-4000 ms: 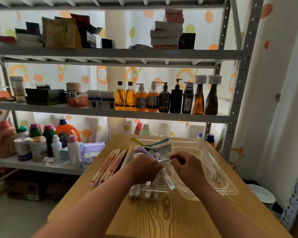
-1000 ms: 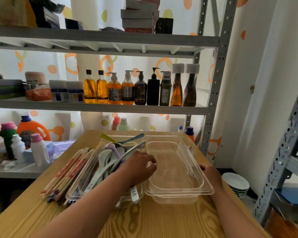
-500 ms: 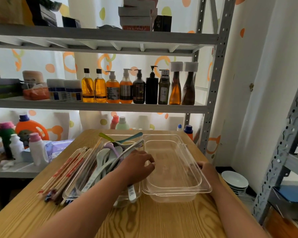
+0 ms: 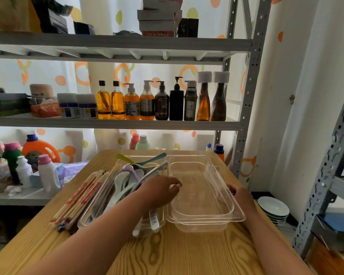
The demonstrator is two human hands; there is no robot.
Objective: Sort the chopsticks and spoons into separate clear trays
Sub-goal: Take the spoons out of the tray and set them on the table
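Observation:
Two clear trays stand side by side on the wooden table (image 4: 167,255). The left tray (image 4: 81,223) holds several pastel spoons (image 4: 127,181), some sticking out over its rims. The right tray (image 4: 206,219) is empty. A bundle of red-and-white chopsticks (image 4: 77,201) lies on the table left of the trays. My left hand (image 4: 161,191) reaches across the spoon tray, its fingers curled over the left rim of the empty tray. My right hand (image 4: 236,192) grips that tray's right rim.
A grey shelf behind the table carries a row of pump bottles (image 4: 161,104). Detergent bottles (image 4: 42,175) crowd a low shelf at the left. A stack of white bowls (image 4: 274,209) sits low at the right, beside a metal rack post (image 4: 325,175).
Four seconds ago both hands handled a spoon over the left tray. Now they sit on opposite rims of the empty tray. Over the last second they have hardly moved.

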